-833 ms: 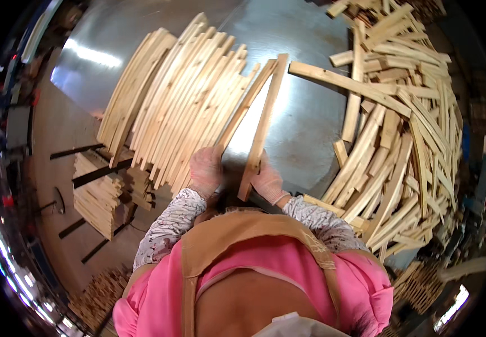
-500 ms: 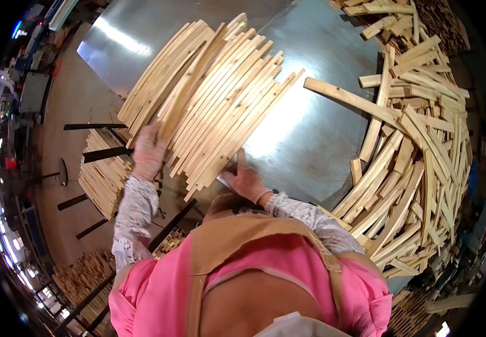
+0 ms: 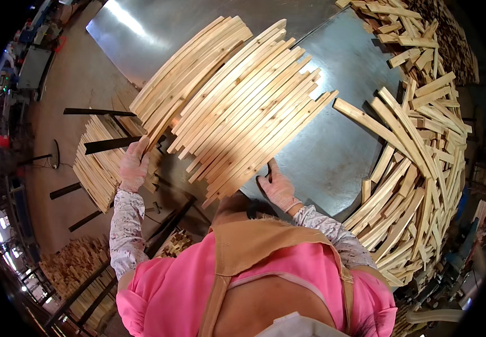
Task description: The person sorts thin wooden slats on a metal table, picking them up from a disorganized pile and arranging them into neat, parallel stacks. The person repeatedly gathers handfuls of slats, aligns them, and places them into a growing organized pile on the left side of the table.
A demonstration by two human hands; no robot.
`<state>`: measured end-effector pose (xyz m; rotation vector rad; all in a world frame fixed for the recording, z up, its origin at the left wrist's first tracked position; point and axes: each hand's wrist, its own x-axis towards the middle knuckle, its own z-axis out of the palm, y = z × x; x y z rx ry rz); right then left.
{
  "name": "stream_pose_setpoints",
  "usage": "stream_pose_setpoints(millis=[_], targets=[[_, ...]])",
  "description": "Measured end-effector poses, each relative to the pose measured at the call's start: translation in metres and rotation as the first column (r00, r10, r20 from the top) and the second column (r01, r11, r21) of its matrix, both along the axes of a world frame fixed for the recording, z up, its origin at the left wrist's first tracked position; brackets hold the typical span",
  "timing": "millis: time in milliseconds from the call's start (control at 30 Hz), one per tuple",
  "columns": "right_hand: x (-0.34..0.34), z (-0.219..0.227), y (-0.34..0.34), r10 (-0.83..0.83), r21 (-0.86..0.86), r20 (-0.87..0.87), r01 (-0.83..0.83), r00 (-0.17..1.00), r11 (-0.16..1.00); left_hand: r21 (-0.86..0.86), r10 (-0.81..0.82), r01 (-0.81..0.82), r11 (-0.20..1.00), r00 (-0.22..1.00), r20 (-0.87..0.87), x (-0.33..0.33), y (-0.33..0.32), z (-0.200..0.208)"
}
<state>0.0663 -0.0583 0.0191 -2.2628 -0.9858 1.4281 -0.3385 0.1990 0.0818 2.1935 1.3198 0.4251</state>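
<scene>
My left hand (image 3: 134, 169), in a pale pinkish glove, is closed round the near end of a wooden strip (image 3: 170, 115). That strip lies along the right side of a smaller left group of strips (image 3: 189, 59). A gap parts it from a wider row of light wooden strips (image 3: 243, 106) lying side by side, their ends uneven. My right hand (image 3: 279, 189), gloved too, rests open by the near edge of the metal table (image 3: 324, 151), below the row's right side. Its forefinger points forward and its thumb is apart; it grips nothing.
A big loose heap of wooden pieces (image 3: 406, 196) covers the table's right side, one long piece (image 3: 369, 124) jutting toward the row. At left, dark metal bars (image 3: 111, 145) stick out over a stack of strips (image 3: 94, 163). More stacked wood (image 3: 77, 264) stands at lower left.
My left hand has drawn the strip left, off the wide row and against the left group. A gap shows between the groups. My right hand stays near the table edge, and the view has shifted.
</scene>
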Motion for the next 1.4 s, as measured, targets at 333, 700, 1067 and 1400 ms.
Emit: stream_pose_setpoints(millis=[333,700,1067,1400], targets=[[-0.006,0.001,0.004,0.003,0.011,0.046,-0.003,0.999,1.0,0.144,-0.005,0.079,0.987,0.893,-0.451,0.07,0.096,-0.061],[0.29,0.066,0.042,-0.012,0.153,0.88,-0.258,0.474,0.954,0.303,0.198,-0.041,0.952,0.837,-0.51,0.085,0.268,-0.122],[0.322,0.064,0.007,0.109,-0.124,0.724,-0.027,0.681,0.992,0.233,-0.424,0.384,0.893,0.893,0.154,0.299,0.045,-0.035],[0.251,0.133,0.011,-0.704,0.298,-0.341,0.782,0.623,0.547,-0.68,-0.18,0.681,0.272,0.73,0.659,0.487,-0.192,-0.038]])
